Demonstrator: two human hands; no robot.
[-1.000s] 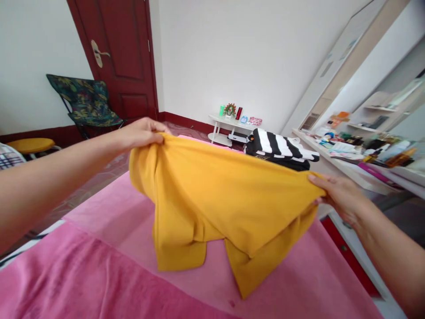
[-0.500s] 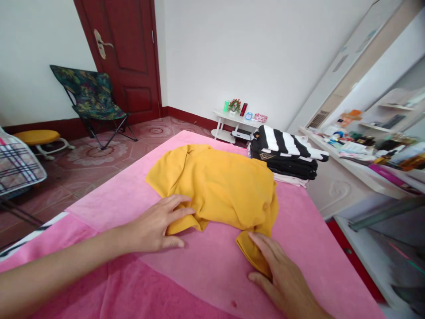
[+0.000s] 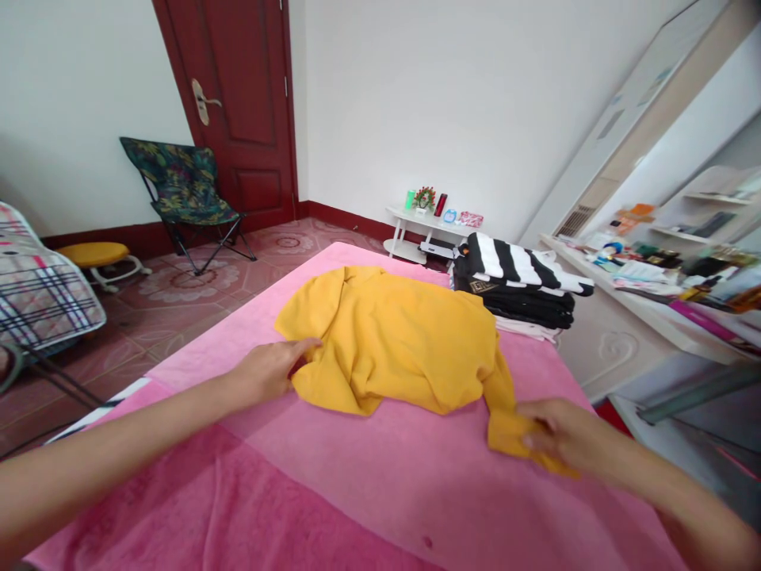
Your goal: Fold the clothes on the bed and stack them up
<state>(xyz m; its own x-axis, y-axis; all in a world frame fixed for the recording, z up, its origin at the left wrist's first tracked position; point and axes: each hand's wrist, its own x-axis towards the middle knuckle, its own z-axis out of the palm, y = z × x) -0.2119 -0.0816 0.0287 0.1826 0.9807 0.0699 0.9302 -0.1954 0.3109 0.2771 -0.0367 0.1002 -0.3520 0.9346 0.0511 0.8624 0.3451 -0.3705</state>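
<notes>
A yellow long-sleeved top [image 3: 410, 337] lies rumpled on a pink blanket [image 3: 357, 484]. My right hand [image 3: 562, 432] is closed around the cuff end of one sleeve, which stretches out to the right of the body of the top. At the near left edge of the cloth, my left hand [image 3: 277, 369] pinches a fold between thumb and fingers. Part of that grip is hidden behind the hand.
Past the top, a stack of folded clothes [image 3: 517, 289] with a black-and-white striped piece uppermost sits at the bed's far right. A cluttered white dresser [image 3: 642, 309] runs along the right. On the left are a folding chair [image 3: 184, 190] and a yellow stool [image 3: 95, 254].
My right hand has moved right and taken hold of the sleeve's end, drawing it outward. My left hand has gone from resting open to pinching the cloth. The view has shifted slightly.
</notes>
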